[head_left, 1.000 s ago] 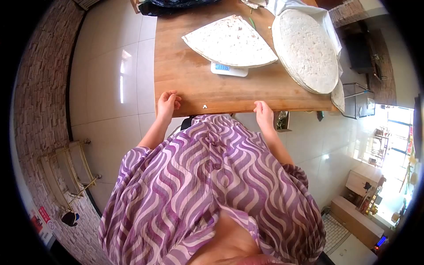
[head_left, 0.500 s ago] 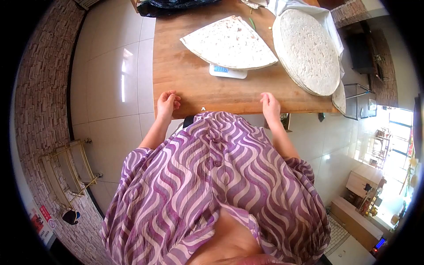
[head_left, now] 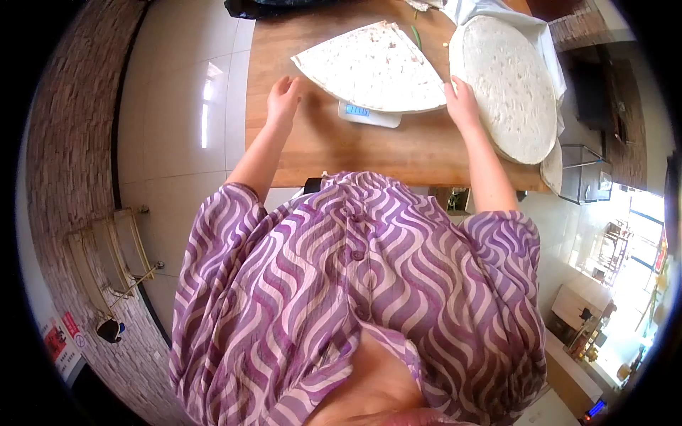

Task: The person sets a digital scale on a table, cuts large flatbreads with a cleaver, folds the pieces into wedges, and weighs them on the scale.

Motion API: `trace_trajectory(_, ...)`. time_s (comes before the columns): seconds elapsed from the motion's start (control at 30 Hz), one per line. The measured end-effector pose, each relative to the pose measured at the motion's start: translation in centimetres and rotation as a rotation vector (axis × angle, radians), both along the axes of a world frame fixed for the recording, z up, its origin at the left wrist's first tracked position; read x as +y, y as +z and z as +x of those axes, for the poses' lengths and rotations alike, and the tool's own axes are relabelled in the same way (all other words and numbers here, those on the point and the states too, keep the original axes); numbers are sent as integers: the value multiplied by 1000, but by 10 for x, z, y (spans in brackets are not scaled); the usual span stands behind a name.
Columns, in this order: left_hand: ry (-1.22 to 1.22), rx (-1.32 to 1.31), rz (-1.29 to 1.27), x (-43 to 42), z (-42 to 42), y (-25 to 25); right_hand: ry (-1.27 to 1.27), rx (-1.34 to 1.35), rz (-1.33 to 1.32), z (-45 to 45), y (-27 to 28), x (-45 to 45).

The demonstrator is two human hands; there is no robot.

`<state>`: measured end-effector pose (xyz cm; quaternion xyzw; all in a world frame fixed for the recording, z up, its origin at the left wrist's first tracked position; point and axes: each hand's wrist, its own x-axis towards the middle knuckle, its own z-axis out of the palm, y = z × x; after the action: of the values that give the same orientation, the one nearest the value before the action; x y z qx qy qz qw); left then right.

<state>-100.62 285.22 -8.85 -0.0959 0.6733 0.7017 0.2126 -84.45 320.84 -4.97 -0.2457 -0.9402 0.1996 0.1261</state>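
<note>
A folded, fan-shaped flatbread [head_left: 373, 67] rests on a small white scale [head_left: 380, 119] with a lit blue display. My left hand [head_left: 283, 101] is over the table just left of the bread, holding nothing, its fingers curved and somewhat apart. At the bread's right corner is my right hand [head_left: 463, 103], with thumb and forefinger at the edge; whether they pinch it is hard to tell. Right beside that hand lies a stack of round flatbreads [head_left: 508, 89] on white cloth.
The wooden table [head_left: 298, 160] has a black plastic bag [head_left: 273, 7] at its far left edge. A green strip [head_left: 416, 37] lies behind the folded bread. A wire-framed stand [head_left: 586, 174] is beyond the table's right side.
Both hands have moved from the near table edge forward to the two sides of the folded bread. The right hand has reached its right corner. The view has shifted slightly.
</note>
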Motion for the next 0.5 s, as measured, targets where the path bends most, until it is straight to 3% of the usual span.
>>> trace_trajectory(0.07,4,-54,48,11,-16,6,-27,-138,-41,-22,-3,4)
trace_trajectory(0.1,-114,-94,142,6,-27,-4,-31,-270,-113,-30,2,3)
trace_trajectory(0.2,-26,-173,246,15,-27,10,1,-389,-277,-42,1,4)
trace_trajectory(0.5,-31,-253,197,-5,-37,11,76,-340,-550,-44,12,-16)
